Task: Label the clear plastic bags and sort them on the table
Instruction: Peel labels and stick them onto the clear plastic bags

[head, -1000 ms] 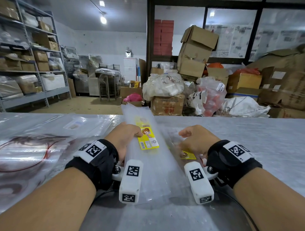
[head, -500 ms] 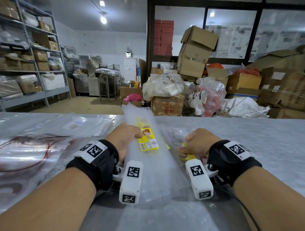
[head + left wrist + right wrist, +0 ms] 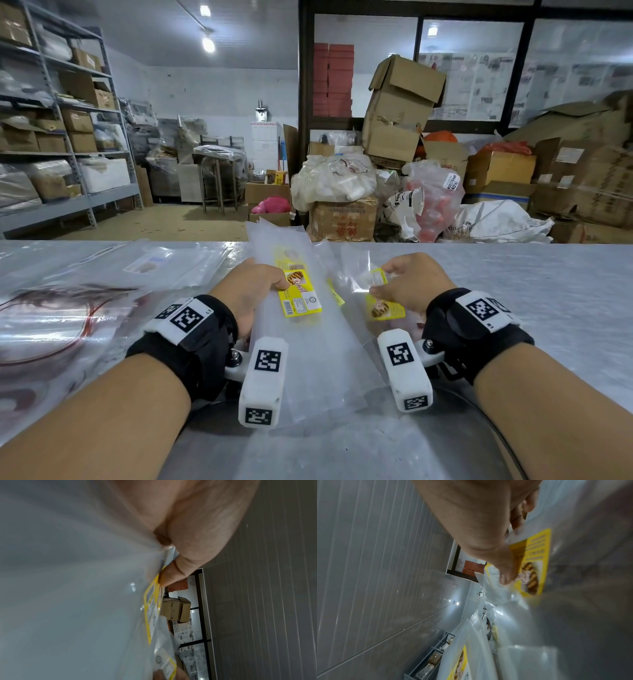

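Observation:
A long stack of clear plastic bags (image 3: 308,349) lies lengthwise on the steel table (image 3: 548,294), a yellow label (image 3: 299,296) on its top. My left hand (image 3: 284,286) grips its left edge, thumb on the label and fingers curled under. In the left wrist view the thumb (image 3: 171,577) presses the label (image 3: 150,609). My right hand (image 3: 376,289) pinches a smaller clear bag (image 3: 356,274) with its own yellow label (image 3: 385,308), held slightly above the table. In the right wrist view the thumb (image 3: 506,574) lies on that label (image 3: 534,561).
A pile of larger clear bags (image 3: 113,274) covers the table's left side, one holding a red coil (image 3: 51,318). Bare steel stretches to the right. Beyond the far edge stand cardboard boxes (image 3: 342,219), sacks and metal shelves (image 3: 51,154).
My right hand has lifted the small labelled bag off the table and raised it a little. The left hand has kept its grip on the long stack.

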`<state>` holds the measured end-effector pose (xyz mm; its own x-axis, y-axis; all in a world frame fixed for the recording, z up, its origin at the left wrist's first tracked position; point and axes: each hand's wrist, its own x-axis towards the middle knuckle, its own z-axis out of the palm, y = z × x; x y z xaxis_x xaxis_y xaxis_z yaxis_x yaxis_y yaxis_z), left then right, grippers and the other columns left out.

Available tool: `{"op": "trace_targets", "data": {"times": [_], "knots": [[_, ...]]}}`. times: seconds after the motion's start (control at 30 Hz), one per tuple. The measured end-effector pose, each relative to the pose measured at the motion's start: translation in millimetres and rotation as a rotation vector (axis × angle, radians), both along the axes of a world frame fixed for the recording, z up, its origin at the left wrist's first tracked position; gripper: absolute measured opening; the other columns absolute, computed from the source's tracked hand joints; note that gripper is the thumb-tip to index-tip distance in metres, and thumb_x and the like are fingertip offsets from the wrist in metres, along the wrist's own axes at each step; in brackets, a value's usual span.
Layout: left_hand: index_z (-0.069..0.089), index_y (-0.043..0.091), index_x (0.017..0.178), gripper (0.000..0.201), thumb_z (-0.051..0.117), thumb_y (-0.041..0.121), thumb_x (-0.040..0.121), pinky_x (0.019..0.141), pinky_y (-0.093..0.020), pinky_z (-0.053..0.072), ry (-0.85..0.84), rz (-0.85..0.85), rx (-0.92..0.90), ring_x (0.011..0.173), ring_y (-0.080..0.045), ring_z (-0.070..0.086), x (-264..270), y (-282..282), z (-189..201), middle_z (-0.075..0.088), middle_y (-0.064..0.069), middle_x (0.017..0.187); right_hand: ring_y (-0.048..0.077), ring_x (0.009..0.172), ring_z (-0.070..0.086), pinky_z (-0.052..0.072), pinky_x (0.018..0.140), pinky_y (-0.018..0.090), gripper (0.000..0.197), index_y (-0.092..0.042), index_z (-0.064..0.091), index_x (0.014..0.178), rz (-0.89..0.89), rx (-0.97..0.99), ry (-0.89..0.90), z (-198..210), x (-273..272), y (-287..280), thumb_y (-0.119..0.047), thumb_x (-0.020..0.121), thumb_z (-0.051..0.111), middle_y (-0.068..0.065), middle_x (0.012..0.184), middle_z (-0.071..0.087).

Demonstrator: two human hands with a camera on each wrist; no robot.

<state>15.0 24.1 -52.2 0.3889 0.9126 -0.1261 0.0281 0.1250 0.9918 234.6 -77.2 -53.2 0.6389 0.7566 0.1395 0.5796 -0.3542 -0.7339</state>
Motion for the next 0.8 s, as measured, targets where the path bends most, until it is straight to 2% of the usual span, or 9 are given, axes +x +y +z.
{"op": "trace_targets", "data": {"times": [0.13,0.17,0.27,0.33,0.43,0.57,0.67,0.73,0.8], "knots": [[0.053,-0.004,0.132,0.045,0.053,-0.008,0.087,0.046,-0.035,0.056,-0.009,-0.004,0.004,0.057,-0.031,0.072,0,0,0,0.069,-0.031,0.110,0.004,0.077,0.058,0.046,0.068,0.018,0.032,-0.021,0.069,0.123,-0.039,0.311,0.060,3,4,-5,-0.016,0.091,0.073,-0.003,0.111,0.065],[0.053,-0.004,0.132,0.045,0.053,-0.008,0.087,0.046,-0.035,0.055,-0.010,-0.005,0.003,0.058,-0.031,0.072,0,1,0,0.069,-0.031,0.110,0.005,0.081,0.060,0.048,0.071,0.017,0.033,-0.021,0.068,0.125,-0.055,0.378,0.070,5,6,-5,-0.017,0.092,0.071,-0.001,0.114,0.065],[0.054,-0.002,0.131,0.044,0.053,-0.008,0.087,0.049,-0.035,0.056,-0.016,-0.017,-0.001,0.064,-0.033,0.072,1,1,0,0.070,-0.030,0.110,0.014,0.111,0.061,0.053,0.098,0.037,0.048,-0.021,0.059,0.135,-0.126,0.578,0.155,8,8,-2,-0.022,0.090,0.073,-0.007,0.123,0.062],[0.054,-0.002,0.131,0.045,0.053,-0.009,0.087,0.053,-0.036,0.057,-0.016,-0.027,-0.001,0.069,-0.035,0.071,0,1,-1,0.070,-0.030,0.110,0.018,0.101,0.068,0.058,0.092,0.047,0.051,-0.014,0.054,0.133,-0.169,0.802,0.313,14,9,-2,-0.022,0.087,0.075,-0.003,0.108,0.068],[0.054,-0.002,0.130,0.043,0.053,-0.009,0.087,0.052,-0.035,0.056,-0.016,-0.042,0.003,0.068,-0.035,0.070,0,0,-1,0.070,-0.029,0.109,0.016,0.085,0.068,0.060,0.082,0.039,0.042,-0.001,0.053,0.129,-0.096,0.982,0.622,28,13,-9,-0.018,0.094,0.071,-0.006,0.087,0.065],[0.056,-0.001,0.129,0.044,0.054,-0.010,0.087,0.053,-0.038,0.058,-0.036,-0.060,-0.002,0.072,-0.037,0.071,0,1,0,0.070,-0.030,0.110,0.008,0.061,0.071,0.055,0.052,0.022,0.019,-0.004,0.064,0.115,0.096,0.979,0.960,37,12,-9,-0.015,0.100,0.060,-0.001,0.070,0.074],[0.059,-0.001,0.126,0.041,0.052,-0.012,0.088,0.057,-0.041,0.060,-0.089,-0.085,-0.007,0.076,-0.036,0.073,1,-1,1,0.072,-0.027,0.108,0.011,0.062,0.072,0.055,0.052,0.023,0.028,-0.008,0.068,0.112,0.180,0.763,0.923,34,7,-5,-0.031,0.103,0.055,0.001,0.075,0.076],[0.062,-0.002,0.125,0.039,0.052,-0.013,0.089,0.056,-0.041,0.061,-0.126,-0.098,-0.003,0.073,-0.034,0.072,1,-3,2,0.072,-0.026,0.104,0.011,0.053,0.068,0.055,0.050,0.022,0.028,-0.008,0.068,0.099,0.249,0.653,0.939,29,-3,-1,-0.029,0.104,0.051,0.002,0.066,0.073],[0.063,-0.003,0.124,0.036,0.052,-0.012,0.091,0.054,-0.039,0.061,-0.151,-0.115,0.012,0.070,-0.031,0.072,1,-5,4,0.072,-0.025,0.101,0.010,0.053,0.067,0.054,0.054,0.021,0.023,-0.006,0.065,0.103,0.284,0.576,0.891,19,-13,7,-0.022,0.105,0.049,0.001,0.067,0.072]]}}
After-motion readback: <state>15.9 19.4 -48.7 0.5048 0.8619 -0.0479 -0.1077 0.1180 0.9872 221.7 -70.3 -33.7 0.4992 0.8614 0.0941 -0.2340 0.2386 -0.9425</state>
